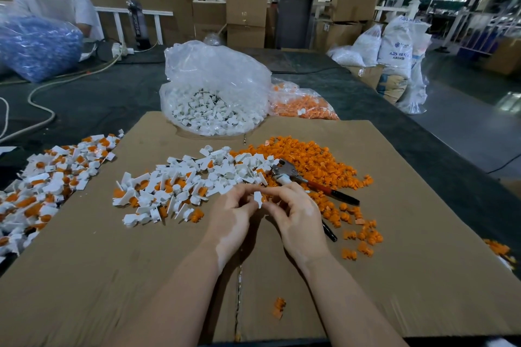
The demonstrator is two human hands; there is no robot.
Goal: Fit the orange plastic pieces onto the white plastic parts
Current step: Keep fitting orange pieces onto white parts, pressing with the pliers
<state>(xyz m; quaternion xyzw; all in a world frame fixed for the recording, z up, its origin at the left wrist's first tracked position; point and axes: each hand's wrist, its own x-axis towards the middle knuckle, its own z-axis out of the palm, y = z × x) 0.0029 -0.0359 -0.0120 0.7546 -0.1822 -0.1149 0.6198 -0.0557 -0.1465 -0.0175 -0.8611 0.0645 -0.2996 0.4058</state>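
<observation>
My left hand (pixel 235 215) and my right hand (pixel 293 214) meet over the middle of the cardboard sheet (pixel 112 276). Between their fingertips sits one small white plastic part (pixel 257 198) with a bit of orange showing beside it; both hands pinch it. Just beyond the hands lies a heap of white parts (pixel 197 177), some with orange pieces in them. To the right spreads a heap of loose orange pieces (pixel 315 160).
Pliers with red and black handles (pixel 313 183) lie by my right hand. Behind stand a clear bag of white parts (pixel 214 110) and a bag of orange pieces (pixel 303 105). Fitted white-and-orange parts (pixel 48 177) pile at left. One orange piece (pixel 278 307) lies near me. A person sits far left.
</observation>
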